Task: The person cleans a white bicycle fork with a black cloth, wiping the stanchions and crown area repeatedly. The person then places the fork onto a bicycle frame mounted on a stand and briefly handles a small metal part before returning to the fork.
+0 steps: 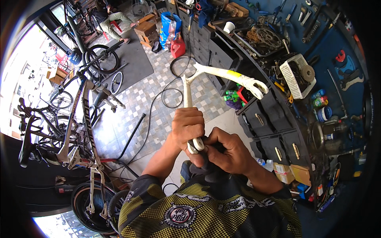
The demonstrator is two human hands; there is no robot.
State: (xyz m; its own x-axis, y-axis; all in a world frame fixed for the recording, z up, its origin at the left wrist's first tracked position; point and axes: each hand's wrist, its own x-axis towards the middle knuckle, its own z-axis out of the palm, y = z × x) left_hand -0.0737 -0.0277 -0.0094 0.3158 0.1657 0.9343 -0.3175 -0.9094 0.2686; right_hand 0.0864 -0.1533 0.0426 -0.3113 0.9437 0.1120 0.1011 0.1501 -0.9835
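Observation:
My left hand [188, 129] is wrapped round one arm of a white, forked bicycle frame piece [222, 73], which looks like a rear stay. Its other arm reaches away to the right, has a yellow patch and ends in a slotted tip. Below my left fist the near end shows a rounded, slotted lug [195, 145]. Close against that lug, my right hand [229, 152] is closed with thumb and fingers bunched on a dark grey cloth [206, 168]. The cloth partly hides behind the fingers and hangs in front of my shirt.
A bicycle frame [84, 115] stands at left, with more bikes behind. On the right a dark workbench with drawers [274, 125] carries a white basket [295, 77] and a parts tray. A black hose [149, 127] loops across the tiled floor. Far back, a person [113, 23] sits.

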